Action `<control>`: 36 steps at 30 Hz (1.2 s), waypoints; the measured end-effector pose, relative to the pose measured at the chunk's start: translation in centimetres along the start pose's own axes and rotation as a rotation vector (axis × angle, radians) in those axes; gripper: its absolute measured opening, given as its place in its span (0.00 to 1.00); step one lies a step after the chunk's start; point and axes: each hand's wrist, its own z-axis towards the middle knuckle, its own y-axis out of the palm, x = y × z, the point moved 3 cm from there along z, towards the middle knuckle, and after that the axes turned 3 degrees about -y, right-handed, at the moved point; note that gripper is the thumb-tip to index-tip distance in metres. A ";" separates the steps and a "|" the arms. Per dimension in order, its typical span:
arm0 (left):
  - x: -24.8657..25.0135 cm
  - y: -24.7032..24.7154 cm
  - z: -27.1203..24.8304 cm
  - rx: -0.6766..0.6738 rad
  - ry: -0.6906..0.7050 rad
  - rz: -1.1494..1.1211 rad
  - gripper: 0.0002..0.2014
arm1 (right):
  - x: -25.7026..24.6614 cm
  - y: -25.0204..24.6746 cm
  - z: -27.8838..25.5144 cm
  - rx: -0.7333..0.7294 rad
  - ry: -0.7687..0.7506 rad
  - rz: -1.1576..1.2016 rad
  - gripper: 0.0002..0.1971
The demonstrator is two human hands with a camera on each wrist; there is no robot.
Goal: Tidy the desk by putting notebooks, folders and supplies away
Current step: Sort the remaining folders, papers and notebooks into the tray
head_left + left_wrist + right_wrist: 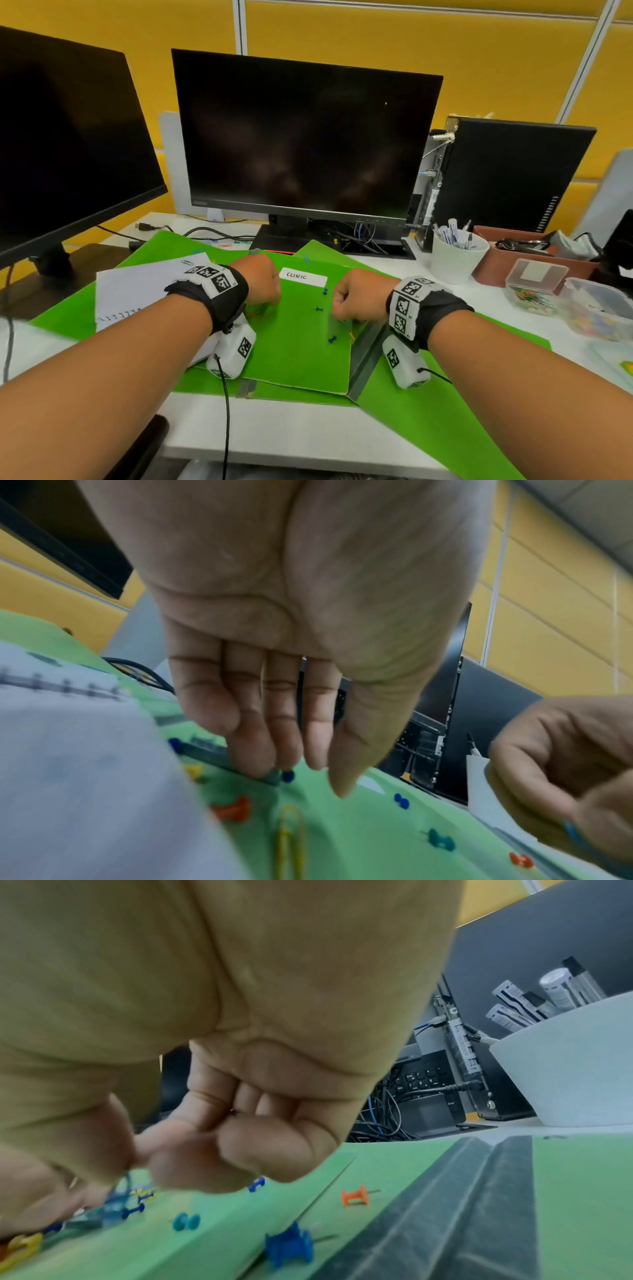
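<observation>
A green folder [298,346] labelled CLINIC lies on top of other green folders [428,404]. Push pins are scattered on it, among them a blue one [331,340], a teal one [318,309] and an orange one [232,808], beside a yellow paper clip [291,840]. My left hand [263,291] [308,780] points its straight fingers down and touches the folder by a blue pin [287,776]. My right hand [342,315] [137,1172] is curled and pinches a blue paper clip [120,1196] just above the folder. A white spiral notebook [137,291] lies at the left.
Two dark monitors [305,144] stand behind, and a black PC tower [507,171] at the right. A white pen cup [457,260], a brown tray [496,267] and two clear boxes of clips [531,294] and pins [599,315] sit at the right. Cables run under the monitor.
</observation>
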 end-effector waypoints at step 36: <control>-8.2 -4.1 3.7 0.015 -0.168 -0.019 0.08 | -2.2 -2.6 19.1 0.156 0.214 -0.286 0.15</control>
